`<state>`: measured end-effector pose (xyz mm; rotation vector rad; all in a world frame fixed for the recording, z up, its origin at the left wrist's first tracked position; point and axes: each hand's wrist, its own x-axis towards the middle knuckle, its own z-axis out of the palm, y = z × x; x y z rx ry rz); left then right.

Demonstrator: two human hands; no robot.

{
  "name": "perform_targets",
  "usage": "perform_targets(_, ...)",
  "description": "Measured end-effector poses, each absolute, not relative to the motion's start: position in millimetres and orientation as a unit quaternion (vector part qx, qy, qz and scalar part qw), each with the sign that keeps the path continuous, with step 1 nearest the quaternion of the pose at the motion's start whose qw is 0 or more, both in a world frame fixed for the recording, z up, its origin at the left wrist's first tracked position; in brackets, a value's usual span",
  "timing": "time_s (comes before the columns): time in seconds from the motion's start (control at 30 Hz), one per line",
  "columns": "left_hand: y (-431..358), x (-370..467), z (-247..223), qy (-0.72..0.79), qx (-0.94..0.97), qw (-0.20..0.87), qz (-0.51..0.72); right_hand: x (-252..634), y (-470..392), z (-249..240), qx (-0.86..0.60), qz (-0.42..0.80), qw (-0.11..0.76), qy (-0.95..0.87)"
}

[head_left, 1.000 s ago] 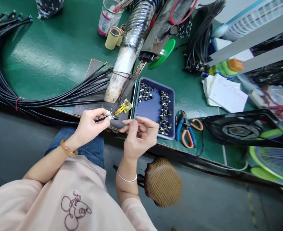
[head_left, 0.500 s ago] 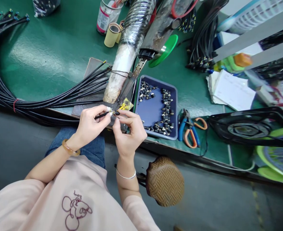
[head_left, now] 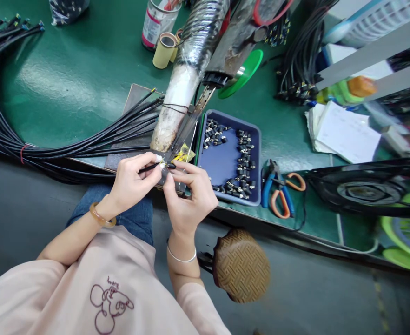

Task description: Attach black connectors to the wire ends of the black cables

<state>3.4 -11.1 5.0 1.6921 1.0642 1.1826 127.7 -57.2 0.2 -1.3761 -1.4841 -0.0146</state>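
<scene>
Between finger and thumb, my left hand pinches a black cable close to its end, where thin coloured wires show. My right hand is closed on a small black connector, held right up against those wires; whether they touch I cannot tell. Just beyond the fingertips is the tip of a soldering tool, under a wrapped silver and white duct. A yellow scrap lies beside it. The bundle of black cables runs off to the left, tied with a red band.
Right of my hands, a blue tray holds many small black connectors. Blue-handled pliers and orange-handled scissors lie beside it. Further right are papers and a black fan. A stool stands below the table edge.
My hands keep nearly the same pose at the cable end. The view has shifted slightly, so the tray and the tools appear a little further right.
</scene>
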Motion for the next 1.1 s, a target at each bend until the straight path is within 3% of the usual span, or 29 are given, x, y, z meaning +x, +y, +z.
perform_targets(0.5,-11.8,-0.5,1.3,0.436,0.631,0.49,0.413,135.0,-64.0,-4.9,-0.563,0.029,0.513,-0.647)
perform_targets(0.63,-16.4,-1.9,2.9,0.427,0.642,0.486,0.412,133.8,-67.0,-3.6,-0.581,0.08,0.579,-0.567)
perform_targets(0.73,-20.5,-4.0,4.2,0.417,0.647,0.485,0.414,136.6,-68.5,0.8,-0.594,0.053,0.638,-0.487)
perform_targets(0.8,-22.5,-6.0,5.6,0.408,0.657,0.476,0.419,141.2,-68.8,5.4,-0.608,0.074,0.609,-0.503)
perform_targets(0.93,-23.6,-11.5,9.4,0.379,0.703,0.432,0.419,148.5,-67.3,13.2,-0.619,0.221,0.473,-0.587)
perform_targets(1.1,-22.6,-18.9,12.0,0.369,0.713,0.427,0.416,146.0,-65.3,9.6,-0.586,0.27,0.48,-0.594)
